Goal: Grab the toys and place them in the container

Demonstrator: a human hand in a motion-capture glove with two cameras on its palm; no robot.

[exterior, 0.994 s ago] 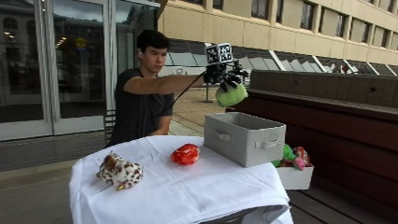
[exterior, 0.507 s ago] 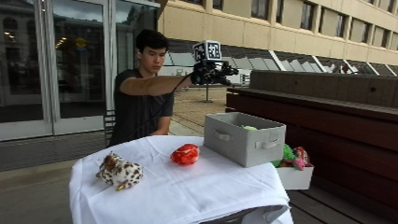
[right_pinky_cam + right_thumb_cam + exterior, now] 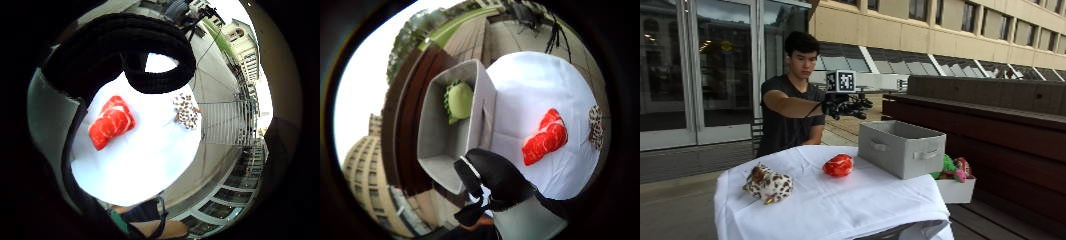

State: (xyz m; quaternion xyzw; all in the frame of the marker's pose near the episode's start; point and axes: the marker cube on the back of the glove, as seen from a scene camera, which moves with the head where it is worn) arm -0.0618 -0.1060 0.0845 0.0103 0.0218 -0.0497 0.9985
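Looking at the outside view first, the gloved right hand [image 3: 848, 106] hangs in the air above the surface [image 3: 859, 200], beside the grey container [image 3: 901, 148], and as far as I can see it holds nothing, fingers spread. Two toys lie out on the white cloth: a red plush [image 3: 838, 165] just beside the container and a spotted plush animal [image 3: 768, 184] well apart from it, near the far edge. The little finger side palm view shows the red plush [image 3: 111, 122] and the spotted one [image 3: 186, 111] below the palm, nothing pinched. In the thumb side view a green toy [image 3: 458, 101] already sits inside the container [image 3: 485, 107], the red plush [image 3: 546, 137] on the cloth next to it. Both look like soft, light stuffed things, so they'll squish not slip; I'd grab the red one round its fat middle.
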